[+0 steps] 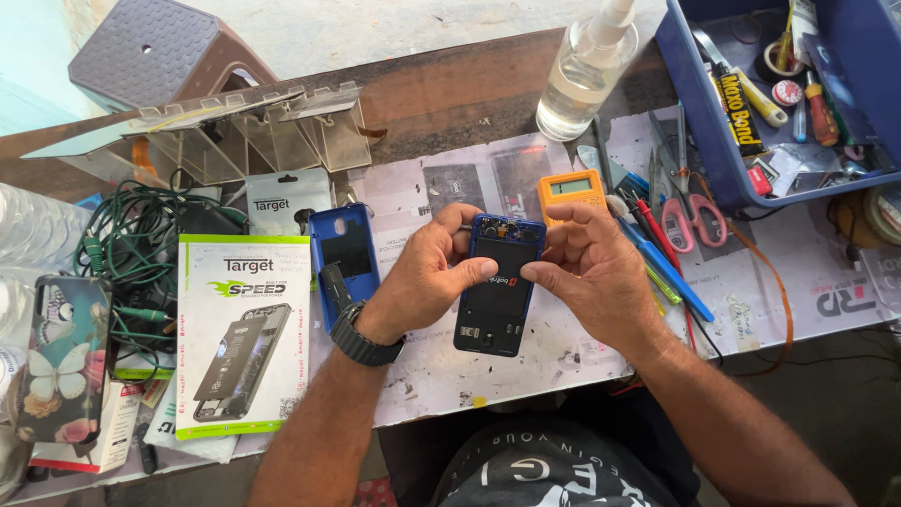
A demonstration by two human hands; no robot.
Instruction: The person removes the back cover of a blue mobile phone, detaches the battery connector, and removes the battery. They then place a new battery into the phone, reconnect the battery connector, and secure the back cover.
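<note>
Phone (495, 296), opened with its back off, sits clasped between our left hand (427, 277) and right hand (591, 272) above the surface's (563, 357) near edge, thumbs pressing its battery (497, 282) steady.

orange multimeter (572, 191), pink-handled scissors (690, 221), clear bottle (587, 70)

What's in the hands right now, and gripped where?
An opened blue phone, back cover off. Left hand grips its left edge, right hand its right edge, both near the top, thumbs on the battery.
</note>
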